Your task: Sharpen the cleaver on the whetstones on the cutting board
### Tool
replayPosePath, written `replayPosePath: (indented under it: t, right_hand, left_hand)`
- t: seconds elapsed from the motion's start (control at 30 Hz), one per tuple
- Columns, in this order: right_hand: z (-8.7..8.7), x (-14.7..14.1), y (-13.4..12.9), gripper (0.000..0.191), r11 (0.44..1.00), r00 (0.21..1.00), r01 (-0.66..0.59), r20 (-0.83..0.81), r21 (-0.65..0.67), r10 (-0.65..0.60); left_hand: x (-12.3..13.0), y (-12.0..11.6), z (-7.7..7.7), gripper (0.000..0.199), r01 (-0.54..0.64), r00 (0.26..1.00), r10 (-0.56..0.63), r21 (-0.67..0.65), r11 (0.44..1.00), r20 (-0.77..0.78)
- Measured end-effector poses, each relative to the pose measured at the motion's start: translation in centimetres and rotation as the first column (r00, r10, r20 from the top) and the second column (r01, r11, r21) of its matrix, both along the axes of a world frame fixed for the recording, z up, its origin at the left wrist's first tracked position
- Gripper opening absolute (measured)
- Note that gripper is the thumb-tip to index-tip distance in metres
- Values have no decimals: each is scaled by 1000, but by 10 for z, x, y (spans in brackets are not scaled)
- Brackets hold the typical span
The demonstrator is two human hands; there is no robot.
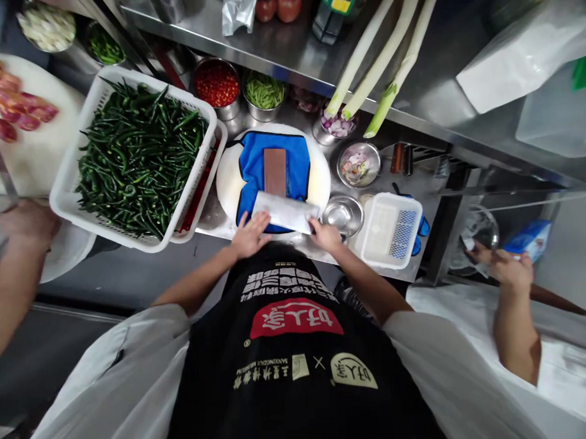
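Note:
A brown sharpening stone (275,172) lies on a blue cloth (298,158), which is spread over a round white cutting board (227,177). Across the near end of the stone rests the broad blade of a cleaver (286,211). My right hand (326,236) is closed round the cleaver's handle at the right. My left hand (250,235) touches the blade's left end with its fingers spread, its palm over the board's near edge.
Left stands a white basket of green chillies (140,161). Right of the board are a steel bowl (343,216) and a white basket (391,232). Leeks (368,44) overhang the shelf edge. Other people's hands (26,222) work at left and right (511,269).

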State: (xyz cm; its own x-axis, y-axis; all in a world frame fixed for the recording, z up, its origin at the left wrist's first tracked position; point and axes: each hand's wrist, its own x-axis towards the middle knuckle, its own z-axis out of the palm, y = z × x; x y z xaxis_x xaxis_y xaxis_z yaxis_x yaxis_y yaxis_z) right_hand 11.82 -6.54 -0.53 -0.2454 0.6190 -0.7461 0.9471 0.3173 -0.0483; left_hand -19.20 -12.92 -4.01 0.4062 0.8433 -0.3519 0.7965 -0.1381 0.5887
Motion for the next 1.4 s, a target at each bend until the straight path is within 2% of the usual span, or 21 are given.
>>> replayPosePath:
  t: [0.07,0.13,0.17,0.2,0.27,0.33,0.37,0.43,0.5,0.57,0.67,0.73,0.8,0.87,0.93,1.0,1.1,1.17,1.2,1.27,1.4]
  right_hand:
    - [-7,-13,44,71,993,999,17,-31,117,-13]
    - [-11,-24,67,73,985,998,31,-55,172,-21]
    - [-10,-24,63,74,988,999,31,-44,150,-25]
    - [-7,-22,48,73,993,999,29,-32,115,-25]
    - [0,-8,0,71,999,999,32,0,5,-32]
    - [9,12,-45,68,999,997,45,-68,13,-44]
    - [13,21,-58,68,997,993,65,-99,30,-62]
    - [20,29,-60,69,989,977,139,-171,59,-127]
    - [26,21,-37,67,966,919,257,-315,20,-238]
    - [31,-2,-8,62,916,777,384,-495,-114,-388]
    - [33,-54,21,51,779,474,523,-641,-347,-604]
    - [30,-89,25,44,665,285,603,-660,-440,-695]
    - [23,-119,20,39,557,115,655,-661,-511,-741]
    - [14,-137,13,38,484,-40,633,-650,-604,-759]
    - [4,-143,11,35,437,-145,570,-608,-696,-780]
    - [-6,-137,21,29,389,-195,550,-566,-739,-801]
    - [-18,-114,56,34,247,-278,650,-528,-718,-802]
    - [-26,-97,80,44,149,-304,715,-497,-683,-813]
    - [-29,-90,89,48,131,-285,734,-477,-666,-831]
    - [-35,-79,99,54,162,-190,751,-445,-640,-875]
    - [-44,-73,103,53,307,58,788,-432,-534,-900]
  left_hand:
    - [-6,49,-7,72,-75,997,75,43,996,-2]
    - [-9,77,-10,75,-114,994,114,61,992,1]
    - [-8,74,-9,75,-106,994,106,52,993,6]
    - [-7,61,-6,74,-87,996,86,35,996,13]
    - [-3,16,6,70,0,999,2,-37,999,44]
    - [-1,-25,25,63,9,997,-5,-45,999,83]
    - [0,-36,36,61,-26,994,27,-9,1000,103]
    - [-1,-38,60,57,-162,978,145,109,981,148]
    - [-1,-22,82,54,-314,940,276,194,929,202]
    - [4,-5,98,50,-396,903,350,171,902,249]
    - [25,8,104,51,-335,909,326,-10,942,258]
    - [42,13,98,76,-276,930,296,-118,954,219]
    - [52,18,89,102,-285,936,312,-170,943,165]
    - [52,23,78,108,-316,930,343,-196,928,128]
    - [42,24,67,104,-321,928,352,-216,922,125]
    - [23,20,55,101,-285,938,318,-215,934,136]
    - [-13,8,38,100,-173,975,199,-220,960,100]
    - [-36,2,28,100,-81,994,97,-242,967,55]
    - [-46,1,24,100,-41,998,51,-248,968,32]
    - [-60,0,18,99,16,999,-23,-241,970,-23]
    - [-63,7,16,91,-2,972,-44,-200,980,-230]
